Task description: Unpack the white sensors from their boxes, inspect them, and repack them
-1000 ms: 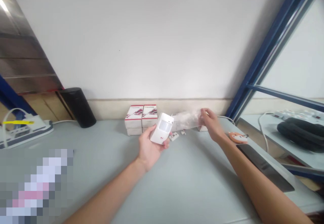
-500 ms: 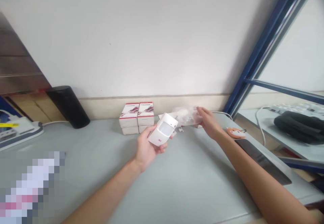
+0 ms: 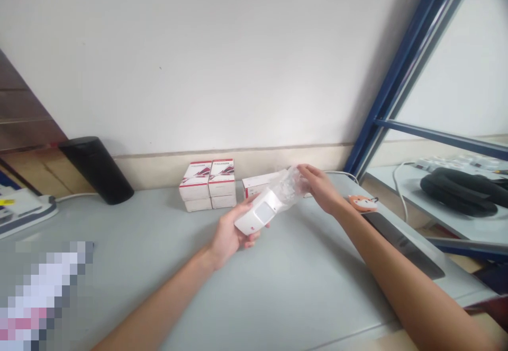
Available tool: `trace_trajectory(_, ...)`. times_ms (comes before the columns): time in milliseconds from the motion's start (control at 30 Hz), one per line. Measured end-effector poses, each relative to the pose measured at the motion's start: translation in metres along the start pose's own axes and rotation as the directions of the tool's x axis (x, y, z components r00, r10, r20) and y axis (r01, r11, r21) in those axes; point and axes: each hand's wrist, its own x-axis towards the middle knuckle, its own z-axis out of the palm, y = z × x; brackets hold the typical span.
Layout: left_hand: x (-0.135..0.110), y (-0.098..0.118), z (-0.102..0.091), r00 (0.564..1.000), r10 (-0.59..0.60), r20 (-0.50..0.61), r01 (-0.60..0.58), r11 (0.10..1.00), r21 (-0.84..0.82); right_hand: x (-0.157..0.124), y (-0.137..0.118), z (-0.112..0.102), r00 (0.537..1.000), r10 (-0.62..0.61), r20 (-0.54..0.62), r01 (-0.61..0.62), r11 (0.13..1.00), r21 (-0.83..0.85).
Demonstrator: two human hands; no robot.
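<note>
A white plastic motion sensor (image 3: 257, 214) is grasped in the left hand (image 3: 232, 237) near the back edge of the pale grey tabletop (image 3: 278, 287). Its far end is sheathed in clear plastic wrap (image 3: 286, 186), pinched by the right hand (image 3: 320, 188); the lens face seems uncovered, though glare hampers the view. Stacked red-and-white cardboard boxes (image 3: 207, 184) stand just behind.

"What is being held?"

"A white motion sensor (image 3: 260, 213) is cradled in the left hand (image 3: 232, 232). Its upper end is covered by clear plastic wrap (image 3: 288, 184), which is gripped by the right hand (image 3: 319, 187)."

"What is placed nearby?"

"Stacked white boxes (image 3: 207, 181) are seen at ten o'clock from the sensor, a black cylinder (image 3: 95, 170) farther off at nine, and a fox-shaped tag (image 3: 362, 203) at three from the right hand."
</note>
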Motion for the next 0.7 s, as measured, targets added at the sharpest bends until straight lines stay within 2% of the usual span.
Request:
trace_trajectory(67,0.001,-0.001,0.000,1.000,-0.029,0.003,0.029,1.000,0.000,0.000,0.000,-0.001,0.998,-0.008,0.065,0.010,1.000,-0.030)
trace_trajectory(133,0.002,0.000,0.000,1.000,-0.024,-0.003,0.024,0.999,-0.033,-0.001,-0.001,0.001,0.990,-0.011,0.139,0.010,1.000,0.010)
trace_trajectory(233,0.003,0.002,0.002,0.999,0.023,-0.024,-0.026,0.992,-0.122,-0.006,-0.004,0.010,0.982,-0.004,0.191,-0.027,0.987,0.158)
trace_trajectory(300,0.002,0.003,0.003,0.998,0.066,-0.021,-0.068,0.983,-0.173,-0.014,-0.007,0.020,0.970,-0.002,0.242,-0.038,0.986,0.161)
trace_trajectory(400,0.003,0.000,0.003,0.995,0.102,0.016,-0.097,0.972,-0.213,-0.031,-0.012,0.036,0.892,0.010,0.453,-0.017,1.000,0.010)
trace_trajectory(467,0.005,-0.004,0.002,0.992,0.125,0.003,-0.121,0.970,-0.211,-0.039,-0.014,0.043,0.859,0.023,0.511,0.015,0.997,-0.070)
trace_trajectory(533,0.008,-0.007,0.002,0.983,0.175,-0.050,-0.180,0.974,-0.137,-0.041,-0.015,0.043,0.880,0.008,0.475,0.047,0.993,-0.105)
trace_trajectory(600,0.010,-0.010,0.002,0.964,0.247,-0.096,-0.247,0.969,0.010,-0.038,-0.015,0.039,0.900,-0.016,0.436,0.089,0.985,-0.148)
trace_trajectory(700,0.011,-0.013,0.005,0.942,0.323,-0.097,-0.301,0.935,0.187,-0.031,-0.013,0.030,0.901,-0.040,0.433,0.157,0.958,-0.240)
